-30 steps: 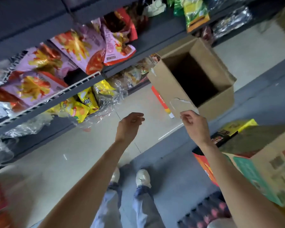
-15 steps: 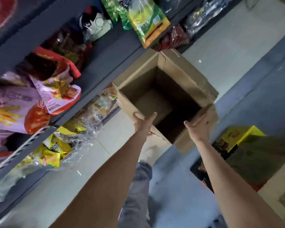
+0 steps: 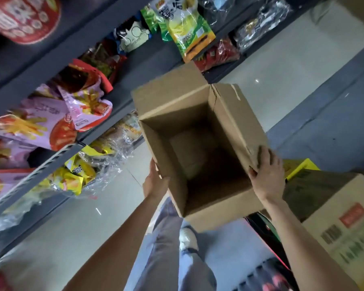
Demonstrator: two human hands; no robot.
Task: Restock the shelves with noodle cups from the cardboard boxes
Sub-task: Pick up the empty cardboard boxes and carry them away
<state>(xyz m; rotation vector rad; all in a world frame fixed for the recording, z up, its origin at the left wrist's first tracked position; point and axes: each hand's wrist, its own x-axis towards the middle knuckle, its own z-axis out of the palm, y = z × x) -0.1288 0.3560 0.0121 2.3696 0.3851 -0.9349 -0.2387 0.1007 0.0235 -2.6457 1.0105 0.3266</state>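
An open brown cardboard box (image 3: pixel 198 156) is held in the air in front of me, its inside dark with nothing in it. My left hand (image 3: pixel 155 181) presses against its left outer wall. My right hand (image 3: pixel 266 175) grips its right wall and flap. A red noodle cup (image 3: pixel 23 17) shows blurred on the shelf at the top left. Dark shelves (image 3: pixel 57 158) run along the left side.
Snack bags fill the shelves: pink and red ones (image 3: pixel 51 122), yellow ones (image 3: pixel 76 175), a green and yellow bag (image 3: pixel 187 32). A printed carton (image 3: pixel 345 223) and a yellow pack (image 3: pixel 301 166) sit at the right. My legs and shoes (image 3: pixel 187 238) stand on the grey floor.
Both hands went from reaching toward the box to holding its two sides. The box has come closer and lower, with its opening now facing me.
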